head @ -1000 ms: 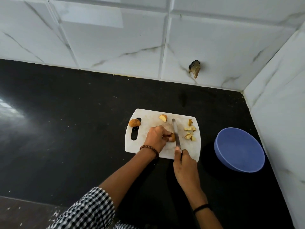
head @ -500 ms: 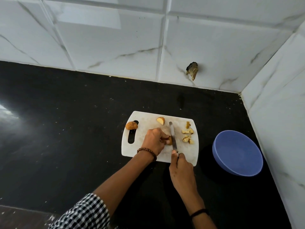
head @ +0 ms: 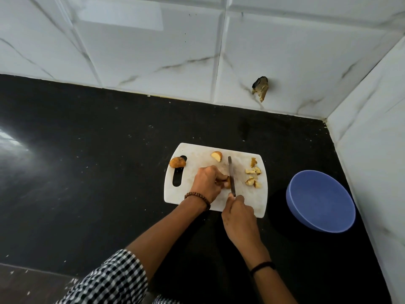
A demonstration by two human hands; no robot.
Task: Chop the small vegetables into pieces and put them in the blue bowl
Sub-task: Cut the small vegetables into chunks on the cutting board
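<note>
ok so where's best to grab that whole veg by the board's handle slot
Probably pinch the whole vegetable across its shorter width, coming from above on the left. It lies flat with its long axis across the cutting board, partly over the slot, clear of the knife in the right hand.

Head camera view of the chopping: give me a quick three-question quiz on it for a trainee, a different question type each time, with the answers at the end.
1. True or false: the blue bowl already holds chopped pieces.
2. Multiple choice: the chopped pieces lie A) on the cutting board, right of the knife; B) inside the bowl; C) beneath the board.
3. Fill in: the left hand steadies a vegetable with its fingers; the ___ hand grips the knife.
Key: 1 false, the bowl is empty; 2 A; 3 right hand.
</note>
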